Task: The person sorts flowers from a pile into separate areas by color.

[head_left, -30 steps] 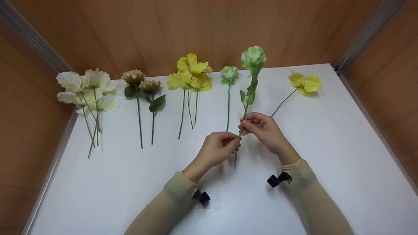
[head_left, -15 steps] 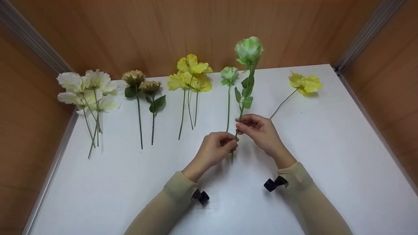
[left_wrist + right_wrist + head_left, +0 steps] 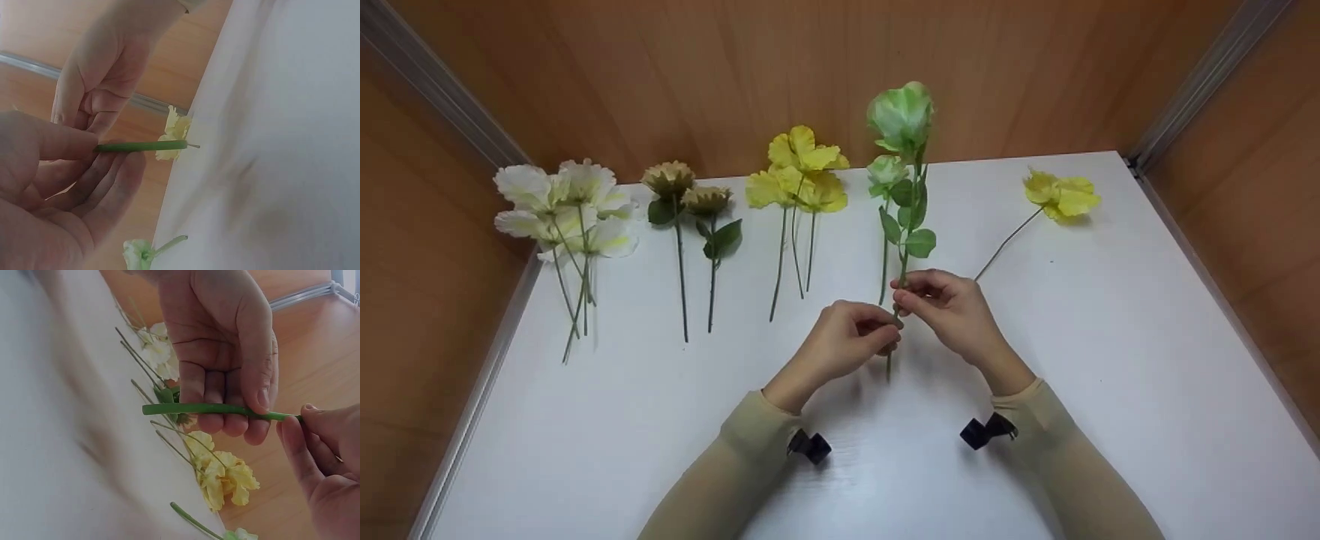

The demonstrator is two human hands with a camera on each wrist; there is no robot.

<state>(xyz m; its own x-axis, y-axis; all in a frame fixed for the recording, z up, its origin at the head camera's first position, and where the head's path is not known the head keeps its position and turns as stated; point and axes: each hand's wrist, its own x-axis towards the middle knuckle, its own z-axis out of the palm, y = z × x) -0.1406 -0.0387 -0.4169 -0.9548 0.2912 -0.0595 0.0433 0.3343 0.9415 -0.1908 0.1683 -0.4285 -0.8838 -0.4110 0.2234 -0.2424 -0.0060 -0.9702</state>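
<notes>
A tall green rose (image 3: 901,120) with several leaves stands nearly upright over the white table (image 3: 840,480). Its stem is pinched by my left hand (image 3: 844,341) between thumb and fingers, near the lower end. Just above, my right hand (image 3: 949,315) pinches the same stem below the leaves. In the right wrist view, the cut end of the green stem (image 3: 185,408) sticks out past the left hand's fingers (image 3: 214,422). A smaller green rose (image 3: 886,174) lies behind the held one, partly covered by it in the head view.
White flowers (image 3: 577,202) lie at the far left, then two brown flowers (image 3: 667,180), then yellow flowers (image 3: 802,176). A single yellow flower (image 3: 1061,196) lies at the right. Wooden panels (image 3: 697,75) border the table's back and sides.
Both hands have shifted a little left and toward the body with the green rose. Its head has swung left and now overlaps the smaller green rose in the head view.
</notes>
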